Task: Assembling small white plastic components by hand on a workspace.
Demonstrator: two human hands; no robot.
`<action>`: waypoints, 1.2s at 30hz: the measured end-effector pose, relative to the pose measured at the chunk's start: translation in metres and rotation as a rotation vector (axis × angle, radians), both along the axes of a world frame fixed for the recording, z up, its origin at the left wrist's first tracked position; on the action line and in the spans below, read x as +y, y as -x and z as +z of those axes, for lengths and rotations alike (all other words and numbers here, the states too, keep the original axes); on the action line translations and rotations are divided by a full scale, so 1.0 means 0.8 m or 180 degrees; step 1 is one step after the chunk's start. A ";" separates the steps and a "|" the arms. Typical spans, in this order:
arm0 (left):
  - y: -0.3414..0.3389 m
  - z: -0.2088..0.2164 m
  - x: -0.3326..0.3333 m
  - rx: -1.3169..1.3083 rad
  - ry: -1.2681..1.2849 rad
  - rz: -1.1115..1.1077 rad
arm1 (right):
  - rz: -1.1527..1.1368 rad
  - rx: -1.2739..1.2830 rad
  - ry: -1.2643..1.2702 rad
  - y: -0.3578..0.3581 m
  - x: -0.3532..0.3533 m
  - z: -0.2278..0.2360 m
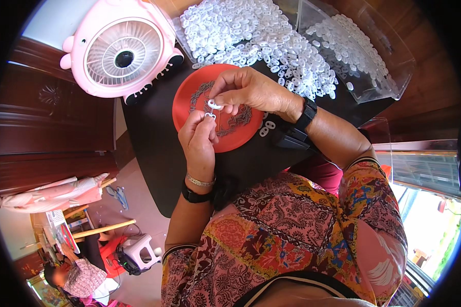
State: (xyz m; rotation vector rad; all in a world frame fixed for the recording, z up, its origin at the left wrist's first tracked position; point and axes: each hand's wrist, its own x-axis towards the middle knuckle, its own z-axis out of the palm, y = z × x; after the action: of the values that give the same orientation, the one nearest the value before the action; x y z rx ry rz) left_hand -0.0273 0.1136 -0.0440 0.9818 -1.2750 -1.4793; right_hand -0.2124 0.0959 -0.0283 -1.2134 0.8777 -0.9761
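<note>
Over a red plate, my two hands almost meet. My right hand pinches a white oval plastic piece with holes between thumb and fingers. Just below it, the fingertips of my left hand are closed on a small white plastic piece. A thin line hangs close to the two pieces; whether it joins them I cannot tell. Many small grey metal parts lie in the plate, partly hidden by my hands.
A large heap of white two-holed pieces covers the table's far side, beside a clear bin holding more. A pink fan stands at the far left. Loose pieces and a black object lie near my right forearm. Another person sits lower left.
</note>
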 end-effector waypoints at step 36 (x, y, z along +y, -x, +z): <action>0.002 -0.004 0.002 0.0189 -0.0013 0.0059 | 0.0057 0.0393 0.0932 -0.020 0.018 0.001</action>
State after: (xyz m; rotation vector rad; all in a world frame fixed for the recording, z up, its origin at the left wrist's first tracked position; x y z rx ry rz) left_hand -0.0289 0.1153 -0.0469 0.9431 -1.2178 -1.4864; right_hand -0.1966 0.1103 -0.0272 -1.5413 0.8375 -1.0492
